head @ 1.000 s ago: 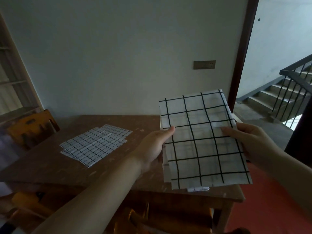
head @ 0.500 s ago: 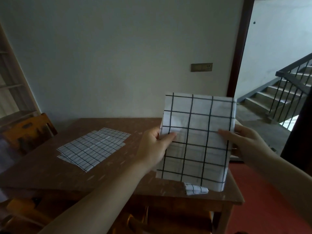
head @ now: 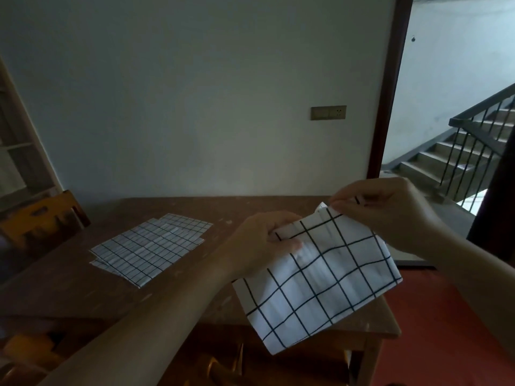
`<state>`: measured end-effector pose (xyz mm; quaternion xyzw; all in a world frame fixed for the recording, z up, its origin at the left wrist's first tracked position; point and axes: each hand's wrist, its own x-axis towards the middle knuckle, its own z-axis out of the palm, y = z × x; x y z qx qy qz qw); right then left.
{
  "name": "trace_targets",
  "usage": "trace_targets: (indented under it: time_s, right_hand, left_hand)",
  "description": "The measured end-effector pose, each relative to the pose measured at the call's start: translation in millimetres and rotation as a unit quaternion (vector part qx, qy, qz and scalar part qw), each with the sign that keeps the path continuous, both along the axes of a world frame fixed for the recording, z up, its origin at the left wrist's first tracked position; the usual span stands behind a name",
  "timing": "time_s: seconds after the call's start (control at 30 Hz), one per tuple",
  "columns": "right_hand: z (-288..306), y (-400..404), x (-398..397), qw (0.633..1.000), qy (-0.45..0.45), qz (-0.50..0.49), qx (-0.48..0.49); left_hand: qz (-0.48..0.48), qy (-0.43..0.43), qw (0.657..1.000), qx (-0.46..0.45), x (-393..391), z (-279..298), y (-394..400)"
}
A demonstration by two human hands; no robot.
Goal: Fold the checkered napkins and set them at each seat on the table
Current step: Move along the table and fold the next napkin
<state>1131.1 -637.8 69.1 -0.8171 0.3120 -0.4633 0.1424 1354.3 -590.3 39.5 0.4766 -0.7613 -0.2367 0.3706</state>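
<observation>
Lighting: dim interior, daylight entering from the stairwell (head: 457,151) at 3 o'clock — the brightest zone, slightly washed out on its far wall. The room wall (head: 195,93) falls off to grey-green, darkest toward 9 and 12 o'clock. The table (head: 69,288) is in low, flat light; no hard shadows, only soft shade under its near edge at 6 o'clock. No glare. Held napkin (head: 320,277): streaky motion blur across its white squares, grid lines softened. The napkins on the table (head: 147,246) show similar smear. Both hands, left hand (head: 264,243) and right hand (head: 390,213), are soft-edged. Wide-angle bowing — door frame (head: 387,87) and shelf (head: 22,151) lean at the edges. Overall grainy, low contrast.
</observation>
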Motion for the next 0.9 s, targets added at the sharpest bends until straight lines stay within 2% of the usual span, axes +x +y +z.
trace_targets:
  time_s: [0.17, 0.4, 0.5, 0.57, 0.67, 0.8, 0.9]
  right_hand:
    - [-2.2, 1.0, -7.1, 0.997, 0.0, 0.018, 0.073]
    - [-8.7, -7.7, -17.4, 0.994, -0.014, -0.018, 0.108]
    - [-9.1, -7.0, -19.4, 0.989, -0.042, 0.019, 0.14]
    - [-13.5, -4.4, -19.7, 0.979, -0.059, 0.054, 0.189]
    - [-24.0, 1.8, -20.8, 0.96, -0.019, 0.083, 0.267]
    - [-44.3, -0.3, -26.4, 0.898, -0.048, 0.112, 0.423]
    - [-43.1, -3.8, -23.0, 0.887, -0.062, 0.112, 0.443]
  left_hand:
    - [0.004, 0.054, 0.998, -0.011, 6.1, -0.7, -1.8]
    - [0.012, 0.026, 0.999, -0.019, 7.1, 3.3, 1.4]
    - [0.009, 0.026, 0.999, -0.027, 5.7, 4.8, 0.8]
    - [0.009, 0.024, 0.999, -0.024, 6.3, 5.2, 0.4]
    - [0.007, 0.024, 1.0, -0.02, 8.6, 6.6, 2.2]
    - [-0.006, 0.007, 1.0, -0.009, 11.5, 8.0, 5.8]
    - [-0.002, 0.006, 1.0, -0.006, 16.6, 3.3, 2.6]
